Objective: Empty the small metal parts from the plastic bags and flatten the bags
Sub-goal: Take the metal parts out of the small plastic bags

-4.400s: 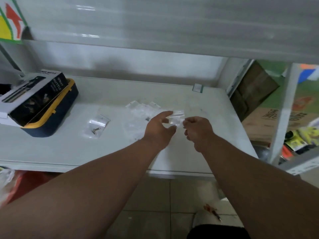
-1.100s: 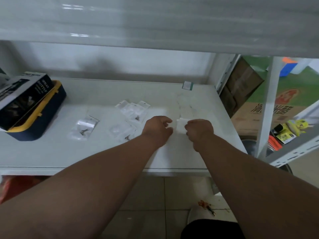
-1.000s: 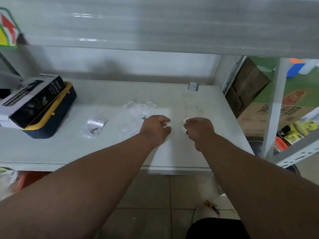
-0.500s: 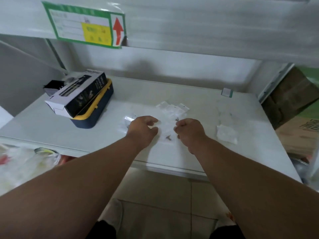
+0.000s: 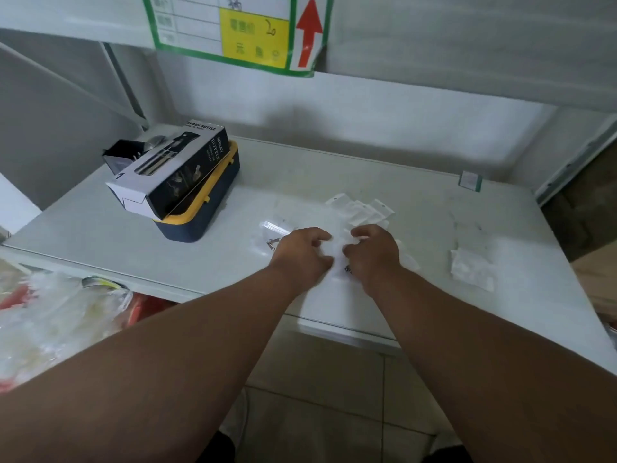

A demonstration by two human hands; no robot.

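Observation:
My left hand (image 5: 305,252) and my right hand (image 5: 374,253) rest close together on the white shelf (image 5: 417,315), fingers curled onto a clear plastic bag (image 5: 335,250) that lies between them. A small metal part (image 5: 349,269) shows just under my right hand. Left of my left hand lies another clear bag (image 5: 275,228) with a metal clip (image 5: 272,243) in it. Behind my hands sits a pile of several small bags (image 5: 364,210). A crumpled empty bag (image 5: 470,269) lies apart on the right.
A spray-bottle box (image 5: 173,168) lies on a blue and yellow case (image 5: 207,215) at the shelf's left, with a small black box (image 5: 122,155) behind it. A green-edged label (image 5: 240,31) hangs from the upper shelf. Plastic-wrapped goods (image 5: 50,322) sit below left.
My view has swung left and closer. The bag that I held earlier now lies on the right of the shelf, and both hands have moved left onto another bag near the pile.

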